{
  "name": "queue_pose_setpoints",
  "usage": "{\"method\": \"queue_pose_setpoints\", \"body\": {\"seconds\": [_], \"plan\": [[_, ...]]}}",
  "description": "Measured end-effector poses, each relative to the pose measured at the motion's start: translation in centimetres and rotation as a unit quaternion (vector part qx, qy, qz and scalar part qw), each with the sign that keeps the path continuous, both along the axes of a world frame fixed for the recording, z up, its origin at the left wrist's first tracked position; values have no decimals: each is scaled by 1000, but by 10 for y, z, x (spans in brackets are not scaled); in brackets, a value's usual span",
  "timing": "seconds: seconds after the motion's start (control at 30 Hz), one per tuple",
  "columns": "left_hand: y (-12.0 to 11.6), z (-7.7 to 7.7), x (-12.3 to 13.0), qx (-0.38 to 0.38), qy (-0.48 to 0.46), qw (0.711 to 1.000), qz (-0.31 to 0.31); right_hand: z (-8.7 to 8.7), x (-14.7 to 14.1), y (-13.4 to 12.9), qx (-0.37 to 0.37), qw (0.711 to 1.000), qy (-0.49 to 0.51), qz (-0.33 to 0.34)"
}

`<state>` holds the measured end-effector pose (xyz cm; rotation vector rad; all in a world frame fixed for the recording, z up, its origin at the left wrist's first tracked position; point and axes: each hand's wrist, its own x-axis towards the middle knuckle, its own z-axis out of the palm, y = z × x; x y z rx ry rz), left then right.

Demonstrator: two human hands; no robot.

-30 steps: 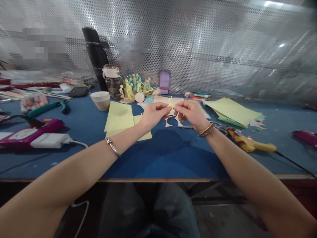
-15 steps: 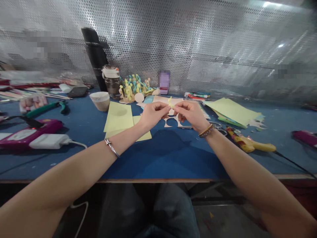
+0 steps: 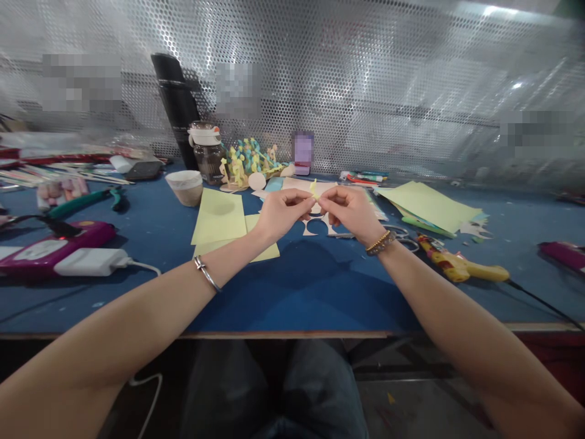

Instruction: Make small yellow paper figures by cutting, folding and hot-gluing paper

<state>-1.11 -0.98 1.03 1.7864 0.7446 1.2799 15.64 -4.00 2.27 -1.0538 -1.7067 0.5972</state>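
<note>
Between my fingertips, near the middle of the view, is a small yellow paper piece (image 3: pixel 314 188). My left hand (image 3: pixel 286 212) pinches it from the left, and my right hand (image 3: pixel 346 210) pinches it from the right. The two hands nearly touch, and the lower part of the piece is hidden by the fingers. Behind and below them lie pale pink paper sheets with round cut-outs (image 3: pixel 311 227). Yellow paper sheets (image 3: pixel 219 219) rest on the blue table (image 3: pixel 301 292) beside my left wrist.
Small yellow and blue paper figures (image 3: pixel 251 160) stand near a lidded bottle (image 3: pixel 208 155), a paper cup (image 3: pixel 185 186) and a phone (image 3: pixel 303 152). A yellow glue gun (image 3: pixel 461 265) lies right; a purple power strip (image 3: pixel 59 247) lies left. More yellow sheets (image 3: pixel 434 204) lie back right.
My right fingers have shifted slightly left, closer to my left fingertips around the yellow piece. The other objects look the same.
</note>
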Motion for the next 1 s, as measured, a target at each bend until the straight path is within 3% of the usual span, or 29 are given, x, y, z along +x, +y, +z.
{"method": "queue_pose_setpoints", "body": {"seconds": [0.27, 0.53, 0.7, 1.0], "plan": [[-4, 7, 0, -97, -20, 995, -21, 1, 2, -1, -7, 1000, -1, -15], [-4, 6, -1, -62, 9, 998, -19, 1, 3, 1, -10, 1000, -16, -10], [-1, 5, -1, -78, -23, 997, -9, 2, 2, 0, -38, 999, 21, 8], [-3, 6, 0, -84, -25, 996, -18, 1, 2, 1, -27, 1000, 0, 2]]}}
